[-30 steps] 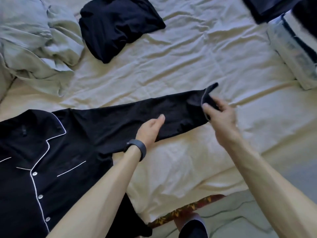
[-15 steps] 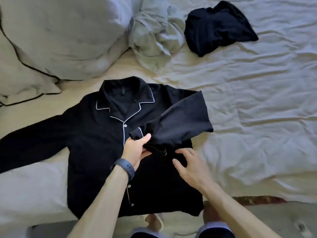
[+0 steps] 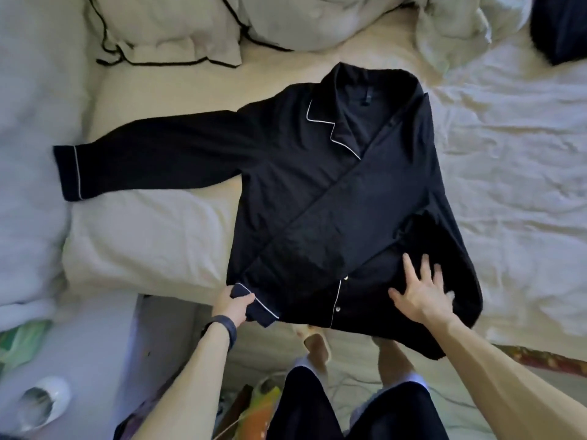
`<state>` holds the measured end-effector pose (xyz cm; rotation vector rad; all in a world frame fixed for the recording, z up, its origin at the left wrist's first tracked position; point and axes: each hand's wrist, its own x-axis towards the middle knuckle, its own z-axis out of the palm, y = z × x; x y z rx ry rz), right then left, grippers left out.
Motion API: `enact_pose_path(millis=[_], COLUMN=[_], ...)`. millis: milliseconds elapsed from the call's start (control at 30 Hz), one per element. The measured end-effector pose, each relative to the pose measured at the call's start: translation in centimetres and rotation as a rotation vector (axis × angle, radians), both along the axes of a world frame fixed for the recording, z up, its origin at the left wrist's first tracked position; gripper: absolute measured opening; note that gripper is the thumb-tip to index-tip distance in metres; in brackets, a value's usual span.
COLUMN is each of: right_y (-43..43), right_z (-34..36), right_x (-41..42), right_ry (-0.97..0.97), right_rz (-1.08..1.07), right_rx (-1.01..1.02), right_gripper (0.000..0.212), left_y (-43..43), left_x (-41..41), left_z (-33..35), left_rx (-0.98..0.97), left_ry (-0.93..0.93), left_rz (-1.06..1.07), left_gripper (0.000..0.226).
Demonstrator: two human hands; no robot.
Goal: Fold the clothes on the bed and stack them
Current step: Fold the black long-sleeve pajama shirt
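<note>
A black pajama shirt with white piping lies face up on the bed. Its right side and sleeve are folded diagonally across the front, down to the lower left hem. My left hand grips that sleeve's cuff at the shirt's lower left corner, near the bed edge. My right hand presses flat with spread fingers on the shirt's lower right part. The other sleeve stretches out to the left, cuff flat on the sheet.
Pillows with black trim lie at the back left. A crumpled pale garment and a dark garment sit at the back right. Wrinkled sheet spreads to the right. Below the bed edge are my legs, a white cup and floor clutter.
My left hand has drawn the folded sleeve's cuff down across the shirt to its lower left hem. My right hand has moved onto the shirt's lower right and flattened. The view shifted left.
</note>
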<state>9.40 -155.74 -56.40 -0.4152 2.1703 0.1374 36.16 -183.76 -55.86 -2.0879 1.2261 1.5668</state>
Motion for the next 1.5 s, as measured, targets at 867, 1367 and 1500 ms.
enact_pose_path(millis=[867, 1367, 1500], right_y=[-2.7, -1.4, -0.5], right_z=[-1.4, -2.0, -2.0], right_x=[-15.2, -16.6, -17.1], right_ry=[-0.779, -0.708, -0.766], right_rz=[-2.434, -2.294, -2.389], right_rx=[-0.954, -0.888, -0.957], right_gripper=[0.034, 0.024, 0.025], left_y=[3.5, 3.5, 3.5], left_x=[-46.9, -55.1, -56.3], left_z=[1.1, -1.2, -1.0], left_rx=[-0.571, -0.379, -0.075], left_ry=[0.189, 0.083, 0.064], left_rz=[-1.233, -1.115, -1.094], left_gripper=[0.059, 0.026, 0.039])
